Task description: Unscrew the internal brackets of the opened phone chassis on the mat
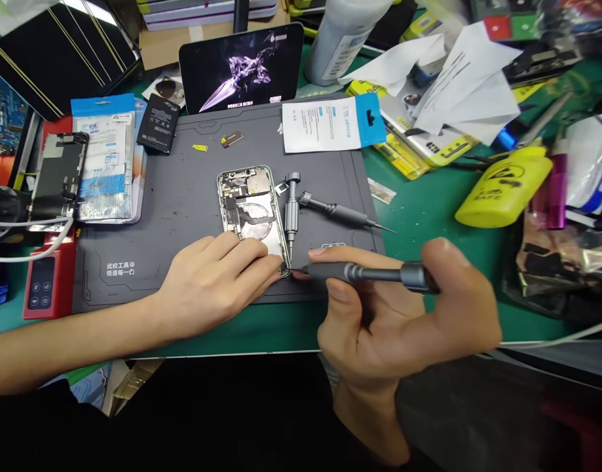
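Observation:
An opened phone lies on the grey work mat, its inner parts and a round coil area exposed. My left hand rests over its lower end, fingers curled round the frame and hiding that part. In my right hand is a dark grey screwdriver, held nearly level. Its tip meets the phone's lower right corner; the exact contact spot is too small to make out. Just right of the phone lie a second screwdriver and a third screwdriver, with a small SIM tray beside them.
On the mat are a battery and small metal pieces. A lit phone stands behind. At left are a removed screen and a red device; at right, a yellow bottle and packets.

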`<act>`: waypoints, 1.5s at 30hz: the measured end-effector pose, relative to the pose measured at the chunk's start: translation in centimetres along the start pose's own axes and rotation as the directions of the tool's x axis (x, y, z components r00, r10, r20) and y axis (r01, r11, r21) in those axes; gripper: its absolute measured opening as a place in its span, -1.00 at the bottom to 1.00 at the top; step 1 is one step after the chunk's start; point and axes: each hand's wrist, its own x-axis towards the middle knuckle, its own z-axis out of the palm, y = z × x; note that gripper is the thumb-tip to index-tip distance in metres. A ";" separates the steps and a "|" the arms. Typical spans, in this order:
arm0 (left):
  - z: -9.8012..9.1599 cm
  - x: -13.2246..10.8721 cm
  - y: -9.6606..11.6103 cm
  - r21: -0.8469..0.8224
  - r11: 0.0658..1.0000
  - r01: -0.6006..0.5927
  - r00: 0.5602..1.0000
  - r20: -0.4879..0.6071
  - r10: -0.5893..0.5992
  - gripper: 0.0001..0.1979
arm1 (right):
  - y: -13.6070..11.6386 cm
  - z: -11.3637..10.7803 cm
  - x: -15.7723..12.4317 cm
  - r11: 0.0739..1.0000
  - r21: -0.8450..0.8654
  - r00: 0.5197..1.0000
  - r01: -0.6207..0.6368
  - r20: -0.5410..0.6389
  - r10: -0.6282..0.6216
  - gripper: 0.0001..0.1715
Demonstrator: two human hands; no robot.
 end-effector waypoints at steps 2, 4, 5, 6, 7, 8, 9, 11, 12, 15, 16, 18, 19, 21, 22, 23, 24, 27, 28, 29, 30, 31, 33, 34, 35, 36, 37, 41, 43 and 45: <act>0.0 0.0 0.0 0.003 1.000 0.009 1.000 0.004 -0.009 -0.86 | 0.0 0.0 -0.1 1.000 0.013 1.000 0.000 -0.006 0.000 -0.16; 0.0 0.0 0.1 0.003 1.000 0.016 1.000 0.009 -0.016 -0.86 | 0.0 0.1 -0.1 0.999 0.036 1.000 -0.013 -0.017 0.014 -0.15; 0.1 0.0 0.1 0.003 1.000 0.019 1.000 0.012 -0.019 -0.86 | 0.0 0.1 -0.1 0.999 0.044 0.999 -0.020 -0.026 0.021 -0.15; 0.1 -0.1 0.1 0.002 1.000 0.020 1.000 0.012 -0.020 -0.86 | -0.1 0.0 -0.1 0.998 0.051 0.999 -0.025 -0.031 0.027 -0.15; 0.1 -0.1 0.1 0.000 1.000 0.020 1.000 0.008 -0.020 -0.86 | -0.1 0.0 -0.2 0.998 0.057 0.999 -0.033 -0.032 0.035 -0.15; 0.1 -0.1 0.1 -0.002 1.000 0.020 1.000 0.002 -0.020 -0.85 | -0.2 0.0 -0.2 0.997 0.064 0.999 -0.042 -0.027 0.044 -0.15; 0.1 -0.1 0.1 -0.005 1.000 0.018 1.000 -0.003 -0.018 -0.85 | -0.3 -0.1 -0.1 0.996 0.074 0.999 -0.047 -0.017 0.048 -0.14; 0.0 -0.1 0.1 -0.010 1.000 0.010 1.000 -0.016 -0.010 -0.84 | -0.5 -0.2 0.1 0.994 0.096 0.999 -0.047 0.004 0.047 -0.12; -0.1 -0.1 0.0 -0.013 1.000 0.007 1.000 -0.019 -0.007 -0.85 | -0.6 -0.2 0.2 0.994 0.105 0.999 -0.039 0.015 0.038 -0.11; -0.2 -0.1 0.0 -0.039 0.999 0.010 1.000 -0.004 -0.010 -0.89 | -1.0 -0.3 0.8 0.995 0.104 1.000 -0.007 0.028 0.004 -0.10; -0.2 -0.1 0.0 -0.052 0.999 0.009 1.000 0.002 -0.009 -0.91 | -1.1 -0.4 0.9 0.995 0.095 1.000 0.003 0.026 -0.005 -0.10; -0.2 -0.2 0.0 -0.067 0.998 0.010 1.000 0.006 -0.010 -0.92 | -1.1 -0.6 0.8 0.997 0.071 1.000 0.018 0.019 -0.019 -0.08; -0.1 -0.3 0.0 -0.066 0.998 0.013 1.000 -0.001 -0.013 -0.93 | -1.0 -0.7 0.6 0.998 0.056 1.000 0.020 0.012 -0.021 -0.06; 0.0 -0.4 0.0 -0.051 0.998 0.024 1.000 -0.012 -0.025 -0.94 | -0.7 -1.0 0.1 1.000 0.024 1.000 0.006 -0.018 -0.006 -0.01; 0.0 -0.5 0.0 -0.043 0.999 0.031 0.999 -0.012 -0.032 -0.94 | -0.6 -1.0 -0.1 1.000 0.008 0.999 -0.007 -0.038 0.007 0.00; 0.1 -0.6 -0.1 -0.037 0.999 0.037 0.999 -0.010 -0.037 -0.93 | -0.5 -1.1 -0.3 1.000 -0.002 0.998 -0.022 -0.054 0.022 0.00; 0.1 -0.6 -0.1 -0.035 0.999 0.042 0.999 -0.004 -0.042 -0.92 | -0.5 -1.1 -0.4 0.999 -0.003 0.997 -0.034 -0.065 0.034 -0.01; 0.1 -0.6 -0.2 -0.053 0.997 0.049 0.999 0.005 -0.049 -0.93 | -0.5 -1.0 -0.3 1.000 0.031 0.999 -0.008 -0.046 0.009 -0.01; 0.1 -0.5 -0.2 -0.058 0.997 0.050 0.999 0.005 -0.050 -0.93 | -0.6 -0.9 -0.2 0.999 0.042 0.999 0.010 -0.034 -0.009 -0.01; 0.0 -0.5 -0.2 -0.060 0.997 0.050 0.999 0.005 -0.049 -0.93 | -0.6 -0.9 -0.1 0.999 0.048 0.999 0.023 -0.029 -0.022 0.00; 0.0 -0.4 -0.2 -0.059 0.997 0.048 0.999 0.004 -0.047 -0.93 | -0.7 -0.8 0.0 0.998 0.049 0.999 0.032 -0.028 -0.031 0.01; 0.0 -0.4 -0.2 -0.056 0.997 0.045 0.999 0.003 -0.045 -0.92 | -0.7 -0.8 0.0 0.998 0.049 0.999 0.032 -0.031 -0.030 0.01; 0.0 -0.4 -0.2 -0.050 0.998 0.044 0.999 -0.001 -0.044 -0.91 | -0.7 -0.7 0.0 0.998 0.057 0.999 0.018 -0.047 -0.016 0.01; 0.0 -0.4 -0.2 -0.050 0.998 0.047 0.999 -0.002 -0.047 -0.91 | -0.7 -0.6 -0.1 0.998 0.062 0.998 0.012 -0.055 -0.009 0.01; 0.0 -0.4 -0.1 -0.050 0.998 0.047 0.999 -0.003 -0.048 -0.91 | -0.7 -0.6 -0.2 0.998 0.068 0.998 0.006 -0.063 -0.002 0.00; 0.0 -0.4 -0.1 -0.050 0.998 0.049 0.999 -0.003 -0.049 -0.91 | -0.7 -0.5 -0.2 0.997 0.075 0.998 0.000 -0.069 0.005 0.00; 0.0 -0.4 -0.1 -0.050 0.997 0.050 0.999 -0.002 -0.050 -0.90 | -0.6 -0.5 -0.3 0.997 0.081 0.997 -0.002 -0.072 0.008 0.00; 0.2 -0.3 -0.1 -0.044 0.997 0.064 0.998 -0.004 -0.064 -0.86 | -0.6 -0.5 -0.4 0.995 0.098 0.998 0.002 -0.062 0.004 0.01; 0.2 -0.3 -0.1 -0.044 0.996 0.074 0.997 0.011 -0.073 -0.82 | -0.5 -0.5 -0.3 0.994 0.105 0.998 0.010 -0.069 -0.003 0.02; 0.2 -0.4 -0.1 -0.046 0.996 0.077 0.997 0.024 -0.076 -0.81 | -0.5 -0.4 -0.2 0.994 0.106 0.997 0.009 -0.073 -0.001 0.01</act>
